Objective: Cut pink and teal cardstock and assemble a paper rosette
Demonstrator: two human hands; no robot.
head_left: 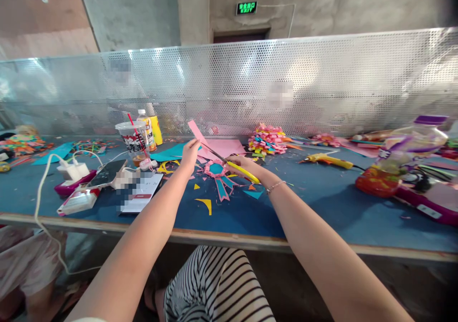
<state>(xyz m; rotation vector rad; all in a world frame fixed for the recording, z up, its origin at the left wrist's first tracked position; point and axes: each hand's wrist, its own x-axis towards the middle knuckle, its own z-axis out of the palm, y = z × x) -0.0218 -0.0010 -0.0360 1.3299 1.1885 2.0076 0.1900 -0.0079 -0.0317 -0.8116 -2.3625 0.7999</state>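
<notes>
My left hand (191, 151) pinches a pink paper strip (197, 132), which slants up and to the left. In my right hand (246, 166) is a pair of scissors with yellow handles (247, 173); their dark blades (214, 152) point left and touch or overlap the strip near my left fingers. Just below the blades lies a paper rosette (216, 169) with a pink frilled rim, a blue centre and two ribbon tails (223, 188). Behind my hands a pink sheet (229, 146) and a teal sheet (171, 152) rest on the table. Yellow scraps (205, 205) are scattered nearby.
Left stand a plastic cup with a red straw (133, 138), a bottle (142, 121), a phone (109, 171) and a power strip with a white cable (71, 169). Right are a yellow glue gun (329, 161) and a purple-capped bottle (411, 143). A perforated metal screen (322, 83) closes the back.
</notes>
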